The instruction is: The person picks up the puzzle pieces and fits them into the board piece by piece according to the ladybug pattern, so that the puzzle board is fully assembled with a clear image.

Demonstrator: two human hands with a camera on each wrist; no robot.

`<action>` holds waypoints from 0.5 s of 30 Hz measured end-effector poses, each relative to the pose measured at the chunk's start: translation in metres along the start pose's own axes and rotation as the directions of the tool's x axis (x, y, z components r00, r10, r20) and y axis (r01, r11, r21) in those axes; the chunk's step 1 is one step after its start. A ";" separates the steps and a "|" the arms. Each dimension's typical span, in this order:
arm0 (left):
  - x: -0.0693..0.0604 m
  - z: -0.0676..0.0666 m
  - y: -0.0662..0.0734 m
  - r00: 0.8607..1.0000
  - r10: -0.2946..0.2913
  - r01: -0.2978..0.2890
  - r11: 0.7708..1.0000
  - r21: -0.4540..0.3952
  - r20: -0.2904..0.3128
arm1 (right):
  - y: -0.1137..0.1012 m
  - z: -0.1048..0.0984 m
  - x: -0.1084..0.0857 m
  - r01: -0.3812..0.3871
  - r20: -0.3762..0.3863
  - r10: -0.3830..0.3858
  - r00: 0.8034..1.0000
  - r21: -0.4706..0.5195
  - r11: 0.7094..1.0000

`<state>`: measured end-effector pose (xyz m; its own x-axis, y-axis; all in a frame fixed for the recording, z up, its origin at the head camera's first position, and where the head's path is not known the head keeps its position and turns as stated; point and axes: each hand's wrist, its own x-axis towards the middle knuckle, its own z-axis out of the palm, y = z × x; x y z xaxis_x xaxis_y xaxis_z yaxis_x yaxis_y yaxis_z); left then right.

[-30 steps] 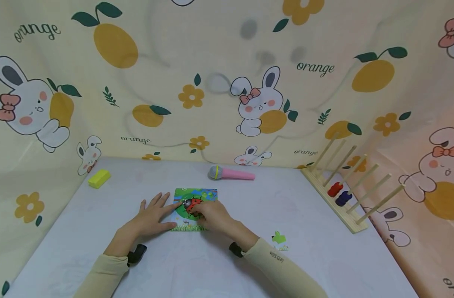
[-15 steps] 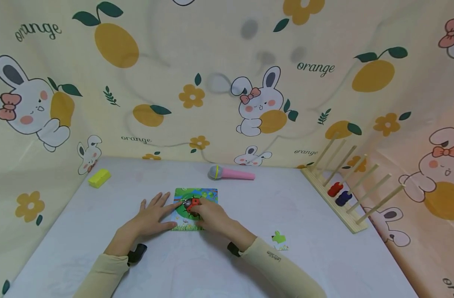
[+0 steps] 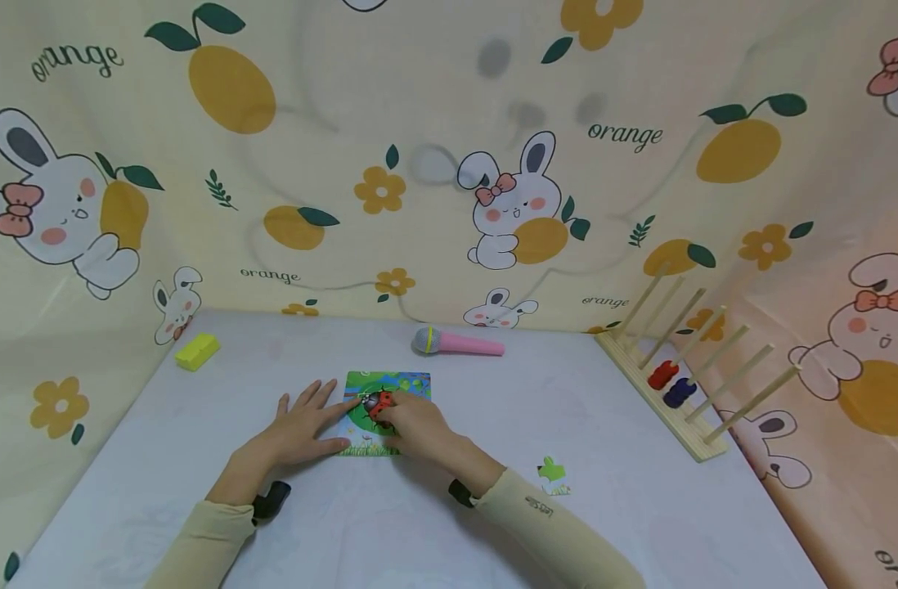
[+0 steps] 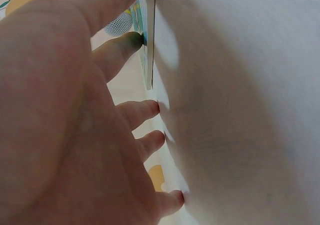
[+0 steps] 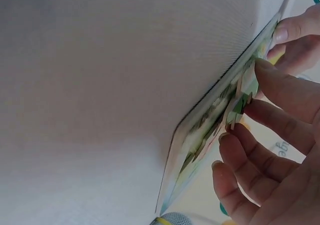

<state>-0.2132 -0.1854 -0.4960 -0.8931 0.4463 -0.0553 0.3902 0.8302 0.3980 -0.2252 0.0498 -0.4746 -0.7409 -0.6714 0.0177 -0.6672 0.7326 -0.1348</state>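
A square jigsaw puzzle with a ladybug picture lies flat on the white table. My left hand, fingers spread, holds down its left side; in the left wrist view the thumb and index finger touch the board while the other fingertips rest on the table. Over the puzzle's right half is my right hand. In the right wrist view its thumb and fingers pinch a green puzzle piece, tilted against the board. From above, the hand hides this piece and much of the puzzle's lower right.
One loose puzzle piece lies to the right, near the right sleeve. A pink toy microphone is behind the puzzle, and a yellow block is at the far left. On the right stands a wooden peg rack with red and blue beads.
My right hand has shifted very slightly left over the puzzle, and a bit more of the ladybug's surroundings shows. The left hand stays in place.
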 end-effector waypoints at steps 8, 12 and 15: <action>-0.001 -0.002 0.001 1.000 0.004 -0.004 1.000 0.003 -0.001 | -0.001 0.002 0.005 -0.010 0.012 0.010 1.000 0.027 1.000; 0.000 -0.001 0.001 1.000 0.000 0.000 1.000 0.003 0.000 | -0.001 0.000 0.005 -0.012 0.012 0.012 1.000 0.025 1.000; 0.000 0.000 0.001 1.000 -0.003 0.003 1.000 0.004 0.001 | -0.002 0.000 0.005 -0.016 0.017 0.015 1.000 0.025 1.000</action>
<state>-0.2128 -0.1852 -0.4955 -0.8943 0.4438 -0.0574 0.3882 0.8332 0.3937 -0.2274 0.0452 -0.4738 -0.7495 -0.6620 -0.0013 -0.6534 0.7400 -0.1596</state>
